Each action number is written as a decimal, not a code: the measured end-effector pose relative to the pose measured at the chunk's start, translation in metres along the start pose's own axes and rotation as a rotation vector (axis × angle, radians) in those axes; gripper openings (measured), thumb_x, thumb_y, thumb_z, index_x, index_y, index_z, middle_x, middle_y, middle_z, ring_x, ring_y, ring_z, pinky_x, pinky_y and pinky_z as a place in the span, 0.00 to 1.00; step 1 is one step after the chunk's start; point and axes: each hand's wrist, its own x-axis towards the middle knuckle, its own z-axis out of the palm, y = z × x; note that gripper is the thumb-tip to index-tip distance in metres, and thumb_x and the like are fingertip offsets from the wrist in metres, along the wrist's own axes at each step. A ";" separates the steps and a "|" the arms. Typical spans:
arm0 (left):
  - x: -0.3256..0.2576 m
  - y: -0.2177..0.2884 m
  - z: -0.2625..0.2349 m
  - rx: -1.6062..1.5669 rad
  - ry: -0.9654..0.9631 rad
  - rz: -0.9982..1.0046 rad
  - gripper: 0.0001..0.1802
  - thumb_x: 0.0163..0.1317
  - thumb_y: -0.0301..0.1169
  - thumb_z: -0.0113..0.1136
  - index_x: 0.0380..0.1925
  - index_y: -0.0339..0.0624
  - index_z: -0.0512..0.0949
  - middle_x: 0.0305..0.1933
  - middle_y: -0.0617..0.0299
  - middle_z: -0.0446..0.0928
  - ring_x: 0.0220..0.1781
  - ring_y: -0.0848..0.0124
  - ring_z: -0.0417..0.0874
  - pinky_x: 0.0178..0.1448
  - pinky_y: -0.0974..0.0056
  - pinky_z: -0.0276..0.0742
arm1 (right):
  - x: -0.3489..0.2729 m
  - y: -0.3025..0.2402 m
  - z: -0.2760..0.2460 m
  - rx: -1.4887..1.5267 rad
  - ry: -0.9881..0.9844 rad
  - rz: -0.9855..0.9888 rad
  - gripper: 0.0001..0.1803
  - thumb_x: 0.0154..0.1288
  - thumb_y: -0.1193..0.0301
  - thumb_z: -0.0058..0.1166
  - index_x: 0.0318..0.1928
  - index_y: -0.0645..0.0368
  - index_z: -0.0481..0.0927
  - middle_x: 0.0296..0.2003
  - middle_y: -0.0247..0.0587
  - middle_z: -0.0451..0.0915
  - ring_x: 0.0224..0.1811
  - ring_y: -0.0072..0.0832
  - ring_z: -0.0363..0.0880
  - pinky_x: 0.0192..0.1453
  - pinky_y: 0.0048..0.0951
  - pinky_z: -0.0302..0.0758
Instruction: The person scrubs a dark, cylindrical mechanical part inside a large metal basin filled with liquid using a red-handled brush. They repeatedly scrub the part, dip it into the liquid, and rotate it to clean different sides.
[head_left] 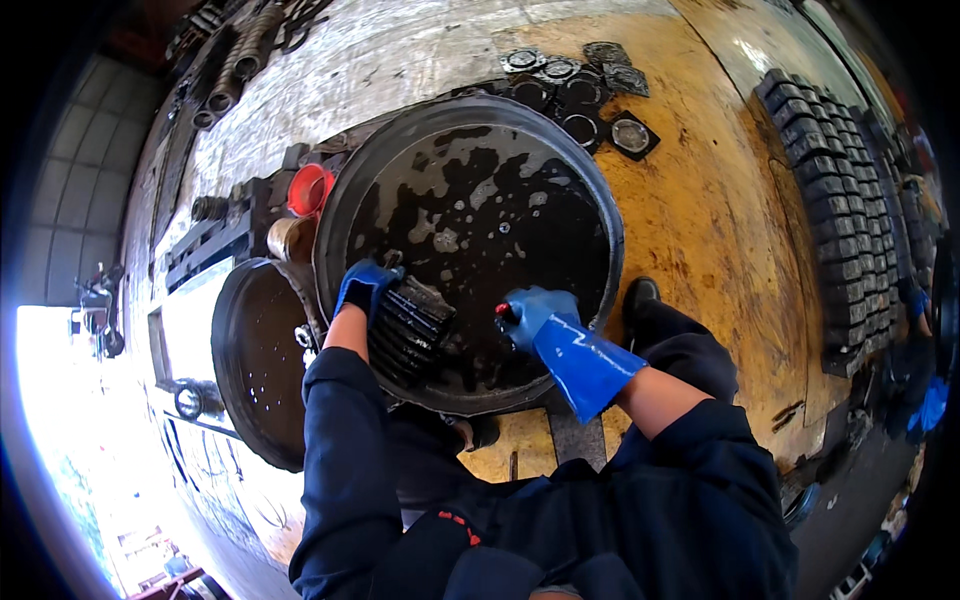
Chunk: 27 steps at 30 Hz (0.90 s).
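Note:
In front of me stands a wide round black tub (607,190) of dark liquid with patches of foam on its surface. My left hand (368,284), in a blue glove, is closed on the upper left edge of a black, wet finned metal part (412,325), which sits tilted at the tub's near left side. Over the near right part of the liquid is my right hand (540,315), in a long blue glove. Its fingers are curled around a tool with a red end (502,310); the rest of that tool is hidden, so its kind is unclear.
A second round tub (235,350) of brownish liquid stands at the left, near a red funnel-like container (310,189). Several flat square plates with round openings (632,135) lie beyond the big tub. Stacked dark blocks (840,210) line the right. Another person's blue glove (932,402) shows at far right.

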 end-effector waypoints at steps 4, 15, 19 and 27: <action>-0.043 0.043 -0.032 -0.125 -0.011 0.062 0.42 0.57 0.58 0.61 0.60 0.33 0.76 0.61 0.36 0.77 0.67 0.45 0.75 0.68 0.52 0.70 | 0.004 0.009 0.010 -0.007 -0.056 0.023 0.11 0.62 0.59 0.58 0.40 0.47 0.86 0.39 0.41 0.86 0.44 0.43 0.85 0.47 0.42 0.81; 0.018 -0.049 0.006 -0.244 0.027 0.012 0.33 0.61 0.45 0.64 0.57 0.27 0.75 0.55 0.35 0.79 0.59 0.45 0.80 0.61 0.54 0.75 | 0.006 0.007 0.012 -0.137 -0.323 0.074 0.15 0.65 0.56 0.57 0.48 0.45 0.85 0.45 0.37 0.86 0.49 0.39 0.86 0.49 0.50 0.79; -0.011 -0.021 -0.010 -0.025 0.036 0.120 0.28 0.63 0.44 0.62 0.53 0.29 0.78 0.53 0.37 0.81 0.58 0.44 0.80 0.59 0.53 0.75 | 0.008 0.011 0.025 -0.207 -0.389 0.084 0.16 0.66 0.56 0.56 0.50 0.44 0.85 0.47 0.36 0.86 0.51 0.38 0.85 0.50 0.50 0.78; -0.063 0.037 -0.057 0.338 0.099 0.048 0.26 0.64 0.46 0.57 0.52 0.36 0.80 0.54 0.37 0.80 0.58 0.45 0.80 0.60 0.51 0.77 | 0.004 0.016 0.030 -0.155 -0.391 0.094 0.16 0.65 0.58 0.56 0.51 0.44 0.85 0.49 0.37 0.86 0.53 0.39 0.85 0.54 0.51 0.77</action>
